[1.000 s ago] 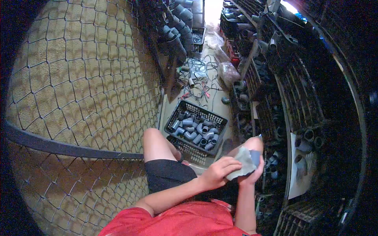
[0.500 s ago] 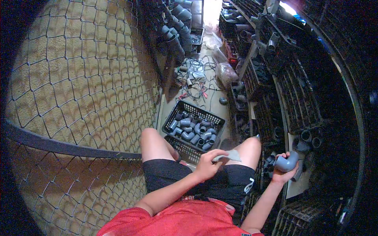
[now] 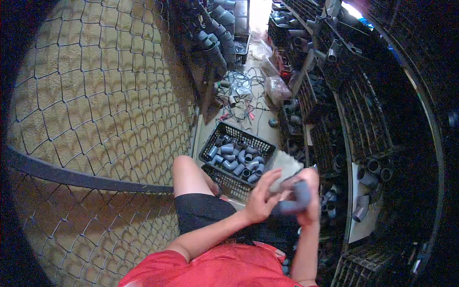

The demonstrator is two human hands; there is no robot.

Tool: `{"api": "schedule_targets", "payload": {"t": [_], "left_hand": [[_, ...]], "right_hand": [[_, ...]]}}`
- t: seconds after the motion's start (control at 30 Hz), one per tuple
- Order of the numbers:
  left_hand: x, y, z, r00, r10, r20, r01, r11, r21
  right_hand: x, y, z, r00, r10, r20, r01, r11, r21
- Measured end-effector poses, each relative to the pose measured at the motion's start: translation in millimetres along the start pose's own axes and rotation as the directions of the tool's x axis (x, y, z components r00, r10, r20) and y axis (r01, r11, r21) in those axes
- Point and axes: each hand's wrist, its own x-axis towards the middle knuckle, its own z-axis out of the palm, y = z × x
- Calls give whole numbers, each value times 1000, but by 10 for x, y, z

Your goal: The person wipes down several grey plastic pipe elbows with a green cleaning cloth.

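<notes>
Pipe elbow (image 3: 301, 195): grey, motion-blurred, near, beside the right knee | right hand (image 3: 311, 210): grip closed around elbow | left hand (image 3: 260, 202): grip partly curled, holding pale cloth (image 3: 285, 167) close against elbow | black crate (image 3: 249, 137): farther, left of the hands, on floor (image 3: 206, 134), holding grey fittings (image 3: 230, 165)

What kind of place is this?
It looks like a storeroom, maybe a workshop, for pipe parts. A black crate holds lots of grey pipe bends, and more dark crates with pipe pieces line the right side.
</notes>
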Motion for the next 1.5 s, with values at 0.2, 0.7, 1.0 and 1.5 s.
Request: {"api": "schedule_targets", "payload": {"t": [0.2,0.7,1.0,1.5], "left_hand": [[-37,-62,-330,956,200,213,-281,833,477],[154,295,-746,878,185,442,-328,905,271],[-13,255,-558,927,149,345,-248,932,263],[44,-26,-860,951,123,283,-252,839,482]], "right_hand": [[554,741,35,999,47,-24,-41,975,220],[535,352,554,935,-182,303,287,892,-349],[675,259,730,977,187,-102,-104,837,538],[244,273,847,1000,25,-11,-19,926,377]]}}
